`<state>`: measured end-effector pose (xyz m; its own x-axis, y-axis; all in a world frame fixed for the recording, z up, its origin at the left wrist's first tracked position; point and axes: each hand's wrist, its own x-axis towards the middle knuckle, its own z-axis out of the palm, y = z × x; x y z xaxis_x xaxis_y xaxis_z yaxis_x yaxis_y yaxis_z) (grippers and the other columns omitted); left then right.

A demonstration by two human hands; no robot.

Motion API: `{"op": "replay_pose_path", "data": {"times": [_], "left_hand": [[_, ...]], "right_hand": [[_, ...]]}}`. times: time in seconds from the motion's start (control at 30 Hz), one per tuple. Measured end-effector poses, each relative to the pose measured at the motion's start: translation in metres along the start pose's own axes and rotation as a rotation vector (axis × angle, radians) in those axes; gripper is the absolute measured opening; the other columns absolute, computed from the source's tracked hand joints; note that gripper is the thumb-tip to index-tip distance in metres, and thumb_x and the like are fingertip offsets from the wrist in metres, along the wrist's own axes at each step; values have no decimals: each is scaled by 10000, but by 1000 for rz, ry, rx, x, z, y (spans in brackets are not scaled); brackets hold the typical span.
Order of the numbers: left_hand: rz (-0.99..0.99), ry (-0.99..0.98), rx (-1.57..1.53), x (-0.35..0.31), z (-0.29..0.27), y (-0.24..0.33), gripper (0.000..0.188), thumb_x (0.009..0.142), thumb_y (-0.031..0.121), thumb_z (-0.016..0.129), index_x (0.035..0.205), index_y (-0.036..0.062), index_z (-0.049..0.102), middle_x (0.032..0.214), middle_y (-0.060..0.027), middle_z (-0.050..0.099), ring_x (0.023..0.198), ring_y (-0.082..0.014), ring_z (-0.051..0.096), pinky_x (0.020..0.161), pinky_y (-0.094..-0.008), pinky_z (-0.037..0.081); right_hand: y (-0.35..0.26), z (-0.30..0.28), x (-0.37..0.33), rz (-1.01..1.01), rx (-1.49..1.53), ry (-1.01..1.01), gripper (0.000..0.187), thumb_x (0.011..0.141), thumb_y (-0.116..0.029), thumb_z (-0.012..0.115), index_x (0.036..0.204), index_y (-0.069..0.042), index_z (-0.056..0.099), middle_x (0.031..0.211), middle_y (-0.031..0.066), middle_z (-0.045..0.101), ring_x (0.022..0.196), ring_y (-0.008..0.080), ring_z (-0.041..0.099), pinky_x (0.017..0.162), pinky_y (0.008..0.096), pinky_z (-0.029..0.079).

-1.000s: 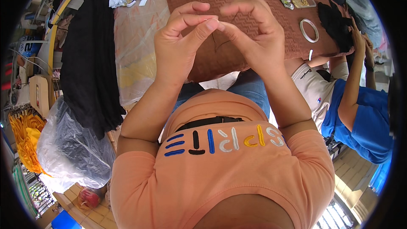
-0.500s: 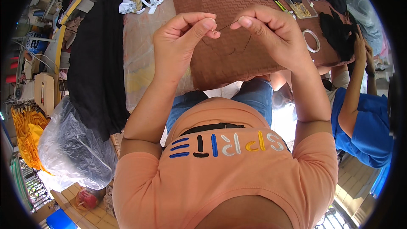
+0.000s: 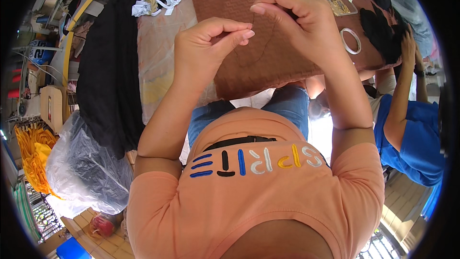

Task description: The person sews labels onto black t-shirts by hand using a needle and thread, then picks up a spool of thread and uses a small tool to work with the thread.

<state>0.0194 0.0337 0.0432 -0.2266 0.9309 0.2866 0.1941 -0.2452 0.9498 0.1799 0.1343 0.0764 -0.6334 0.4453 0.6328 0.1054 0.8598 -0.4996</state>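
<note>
Both hands are raised over a brown textured cloth on the table. My left hand pinches thumb against forefinger. My right hand also pinches, slightly higher and to the right. A short length of dark thread runs between the two sets of fingertips. Its loose part hangs in a thin curve below my right hand, over the brown cloth. Whether a needle sits in the left pinch is too small to make out.
A clear tray of small yellowish pieces, a white tape roll and black fabric lie on the right. A co-worker's hand touches that fabric. White scraps sit back left, beyond clear plastic sheeting.
My right hand has moved up and left, closer to the left fingertips. The thread between them now runs nearly upright instead of slanting. My left hand has shifted slightly.
</note>
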Motion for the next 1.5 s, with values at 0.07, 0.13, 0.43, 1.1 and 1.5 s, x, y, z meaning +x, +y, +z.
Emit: {"op": "replay_pose_path", "data": {"times": [0.07,0.13,0.43,1.1,1.5], "left_hand": [[40,-1,143,1,1,-1,116,820,-6,657,929,-38,677,885,-80,680,757,-107,635,700,-211,507],[81,23,254,2,1,-2,107,810,17,672,907,-25,686,856,-64,682,746,-100,636,684,-205,501],[-23,119,-327,11,-12,-3,165,843,118,672,939,-17,667,870,-76,675,713,-133,638,709,-244,520],[-295,-20,-594,20,-23,-7,188,871,251,648,998,115,662,1064,-16,650,986,-97,574,901,-299,420],[-446,-123,-620,8,1,-9,197,831,275,698,979,145,687,987,50,652,930,-39,526,810,-240,358]], "right_hand": [[-1,3,2,-21,-3,-1,66,830,-44,641,881,-3,650,737,60,633,636,119,566,603,228,446],[-5,5,2,-29,2,-2,64,824,-42,645,876,-4,649,737,63,629,631,127,563,598,225,442],[2,12,-14,191,98,2,85,812,-147,664,815,-64,646,631,63,562,555,174,521,527,291,412],[16,-6,-21,-27,87,135,346,666,-75,763,998,-33,674,1045,77,645,1021,227,576,912,334,420],[9,20,-14,-199,-139,217,345,619,-155,802,935,-67,696,989,69,652,983,236,585,855,347,449]]}}
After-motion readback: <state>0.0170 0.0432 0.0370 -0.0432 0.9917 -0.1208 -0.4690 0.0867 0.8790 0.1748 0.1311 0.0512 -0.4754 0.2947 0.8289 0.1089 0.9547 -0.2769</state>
